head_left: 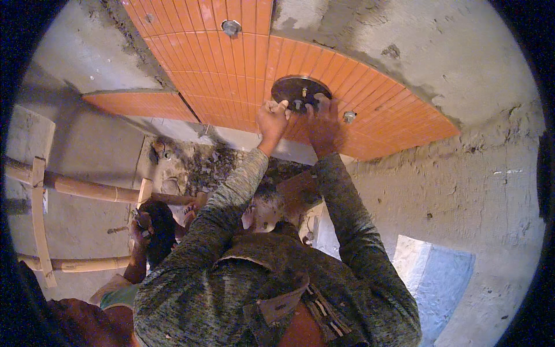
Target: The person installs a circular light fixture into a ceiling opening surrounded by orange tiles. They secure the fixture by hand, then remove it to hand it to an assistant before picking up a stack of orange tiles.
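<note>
A dark round plate lies against the orange ribbed wall tiles, with a small brass-coloured fitting standing out near its middle. My left hand is closed at the plate's lower left rim, thumb and fingers pinched there. At the lower right rim, my right hand curls its fingers over the plate; they are a little blurred. Some small parts between my hands are too dark to make out. To the right of my right hand, a grey round pipe outlet pokes through the tiles.
Another pipe outlet sits higher in the tiles. Bare cement wall surrounds them. Dark rubble covers the floor below. At left stands a wooden pole ladder, with another person beside it. A blue and white sheet is at lower right.
</note>
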